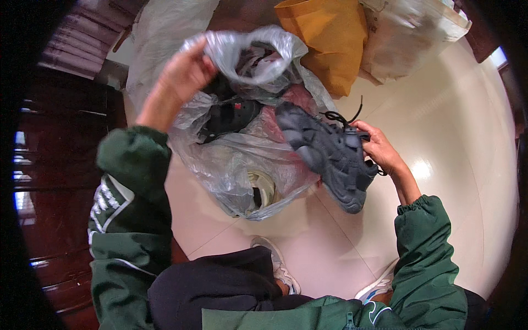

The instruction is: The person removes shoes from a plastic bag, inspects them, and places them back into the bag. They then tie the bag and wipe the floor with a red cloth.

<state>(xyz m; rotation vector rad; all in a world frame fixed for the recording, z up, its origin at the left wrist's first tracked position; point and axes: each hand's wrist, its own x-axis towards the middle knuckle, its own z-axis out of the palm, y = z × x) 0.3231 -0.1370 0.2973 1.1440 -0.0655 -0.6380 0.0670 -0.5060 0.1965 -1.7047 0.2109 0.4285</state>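
My left hand [187, 72] grips the rim of a clear plastic bag [291, 45], whose round mouth faces up and shows blurred contents. In my right hand [375, 144] is a dark grey lace-up shoe [326, 152], gripped near its laces, its chunky sole turned towards the bag side. Below both hands a larger clear plastic bag [222, 165] lies open on the floor. Inside it are a black shoe [233, 117] with a small red mark, a reddish plastic bag [299, 97] and a cream-coloured round-edged item [266, 185] that I cannot identify.
A mustard-yellow bag [330, 41] and a whitish plastic bag [406, 45] stand beyond on the tiled floor [441, 136]. Another translucent plastic sheet or bag [165, 41] is at the upper left. Dark glossy wooden furniture [66, 165] runs along the left. My shoes [284, 274] are below.
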